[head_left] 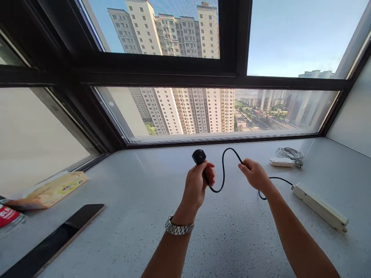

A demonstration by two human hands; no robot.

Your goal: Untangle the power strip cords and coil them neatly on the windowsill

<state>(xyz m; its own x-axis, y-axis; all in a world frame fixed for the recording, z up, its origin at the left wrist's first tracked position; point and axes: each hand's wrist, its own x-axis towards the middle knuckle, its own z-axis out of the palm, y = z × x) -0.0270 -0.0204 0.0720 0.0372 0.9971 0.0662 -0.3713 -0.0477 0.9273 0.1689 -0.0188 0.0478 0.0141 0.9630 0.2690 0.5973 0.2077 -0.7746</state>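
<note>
My left hand (198, 181), with a metal watch (179, 228) on its wrist, is wrapped round a black plug (199, 156) whose head sticks up above the fingers. A black cable (223, 170) leaves the bottom of this hand, loops upward and runs to my right hand (254, 173), which pinches it. Beyond the right hand the cable curls beside the forearm and enters the end of a white power strip (319, 206), which lies on the speckled white sill (150, 193) at the right.
A second white power strip (281, 162) with a coiled grey cable (290, 153) lies at the back right. On the left are a dark phone or tablet (55, 241), a yellowish packet (55, 189) and a red-labelled bottle (8, 216). Dark-framed windows (162, 79) stand behind the sill.
</note>
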